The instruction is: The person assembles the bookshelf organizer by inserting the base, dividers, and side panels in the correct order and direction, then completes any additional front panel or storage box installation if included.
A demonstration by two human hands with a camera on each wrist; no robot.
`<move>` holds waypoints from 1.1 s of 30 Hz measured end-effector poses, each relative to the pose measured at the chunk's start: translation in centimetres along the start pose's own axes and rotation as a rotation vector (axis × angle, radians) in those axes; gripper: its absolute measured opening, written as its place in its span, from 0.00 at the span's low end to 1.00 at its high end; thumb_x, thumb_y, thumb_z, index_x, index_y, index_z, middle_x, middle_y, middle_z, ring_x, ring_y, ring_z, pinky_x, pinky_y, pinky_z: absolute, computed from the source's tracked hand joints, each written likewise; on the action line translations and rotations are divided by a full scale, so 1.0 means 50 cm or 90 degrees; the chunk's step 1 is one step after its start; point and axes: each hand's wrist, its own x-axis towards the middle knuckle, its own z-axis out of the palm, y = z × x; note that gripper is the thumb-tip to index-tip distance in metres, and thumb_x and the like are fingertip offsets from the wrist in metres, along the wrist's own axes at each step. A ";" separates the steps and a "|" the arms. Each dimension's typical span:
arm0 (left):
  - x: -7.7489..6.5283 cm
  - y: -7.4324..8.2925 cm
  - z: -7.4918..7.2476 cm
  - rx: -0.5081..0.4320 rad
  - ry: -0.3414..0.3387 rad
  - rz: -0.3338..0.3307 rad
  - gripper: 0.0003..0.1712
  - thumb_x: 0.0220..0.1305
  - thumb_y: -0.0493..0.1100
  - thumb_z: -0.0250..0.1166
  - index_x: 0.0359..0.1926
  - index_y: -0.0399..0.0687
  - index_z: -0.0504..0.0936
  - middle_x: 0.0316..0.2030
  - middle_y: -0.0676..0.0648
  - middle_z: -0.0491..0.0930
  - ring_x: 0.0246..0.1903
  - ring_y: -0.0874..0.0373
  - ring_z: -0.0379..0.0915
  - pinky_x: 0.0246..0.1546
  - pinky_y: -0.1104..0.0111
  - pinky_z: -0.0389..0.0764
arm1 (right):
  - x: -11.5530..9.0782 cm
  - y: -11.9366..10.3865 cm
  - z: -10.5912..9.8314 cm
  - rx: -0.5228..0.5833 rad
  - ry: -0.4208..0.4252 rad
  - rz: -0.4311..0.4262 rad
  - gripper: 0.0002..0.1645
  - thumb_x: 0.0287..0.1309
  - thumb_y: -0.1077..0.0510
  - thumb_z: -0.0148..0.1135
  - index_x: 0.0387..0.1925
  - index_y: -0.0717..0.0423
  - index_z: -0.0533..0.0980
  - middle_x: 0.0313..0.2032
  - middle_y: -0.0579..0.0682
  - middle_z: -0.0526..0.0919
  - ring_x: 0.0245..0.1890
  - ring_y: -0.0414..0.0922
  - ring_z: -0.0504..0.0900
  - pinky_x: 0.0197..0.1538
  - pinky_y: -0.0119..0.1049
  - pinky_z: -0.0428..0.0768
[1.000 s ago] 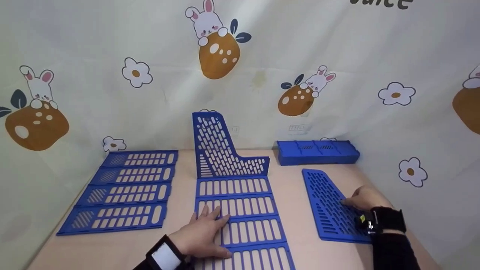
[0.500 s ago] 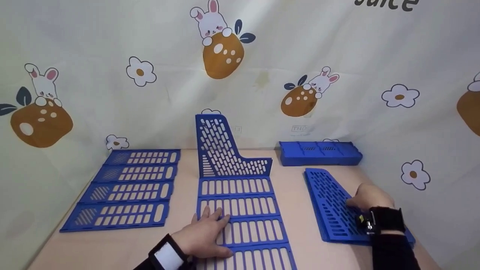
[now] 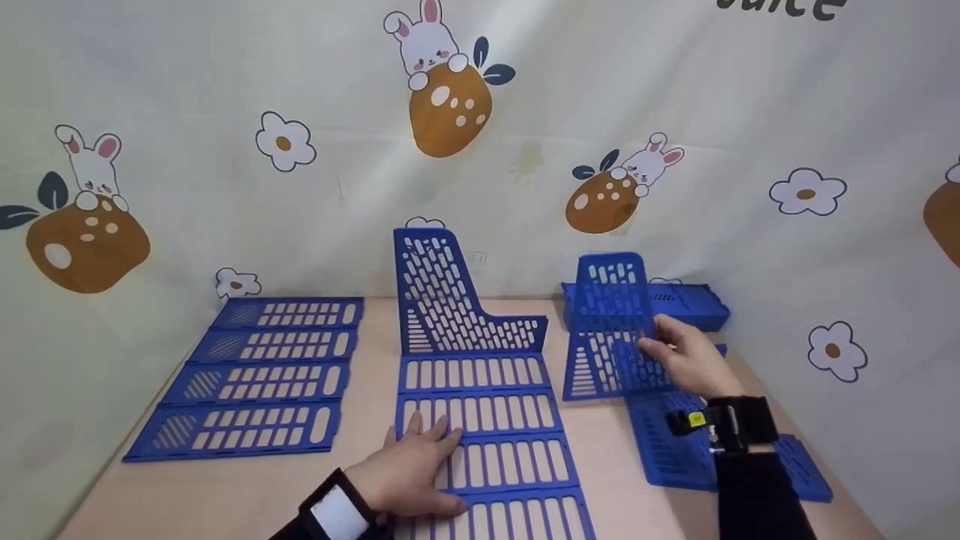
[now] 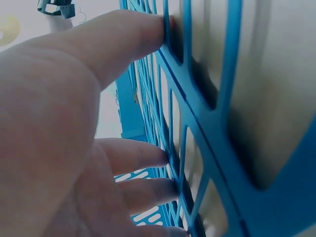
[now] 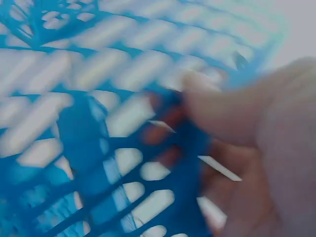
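Note:
My left hand [image 3: 405, 472] rests with spread fingers on the blue slatted panel [image 3: 495, 436], which runs in joined sections down the middle of the table. In the left wrist view, its fingertips touch the panel's bars [image 4: 190, 106]. At the far end of these sections, a blue perforated side panel [image 3: 439, 300] stands upright. My right hand [image 3: 694, 360] pinches the edge of another perforated side panel [image 3: 600, 300], held up and tilted at the right. The right wrist view is blurred, with thumb and fingers on either side of that panel [image 5: 81, 148]. Below it lie more perforated panels [image 3: 664, 469].
At the left lie several blue panels [image 3: 150, 442] with oblong cutouts, arranged in a row. A long blue folded piece [image 3: 694, 309] sits at the back right, partly behind the held panel. A printed curtain [image 3: 337, 187] encloses the table [image 3: 371, 420] at the back and sides.
My right hand has lifted a perforated side panel off the pile at the right and moved it up and left, uncovering the panels beneath. The left hand stays in place.

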 end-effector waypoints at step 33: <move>0.001 -0.006 0.002 -0.010 -0.005 0.005 0.55 0.52 0.69 0.73 0.75 0.49 0.68 0.76 0.36 0.60 0.75 0.23 0.43 0.63 0.21 0.50 | 0.030 -0.033 0.143 0.033 0.075 -0.088 0.02 0.75 0.58 0.55 0.43 0.51 0.75 0.37 0.46 0.83 0.39 0.43 0.81 0.44 0.37 0.81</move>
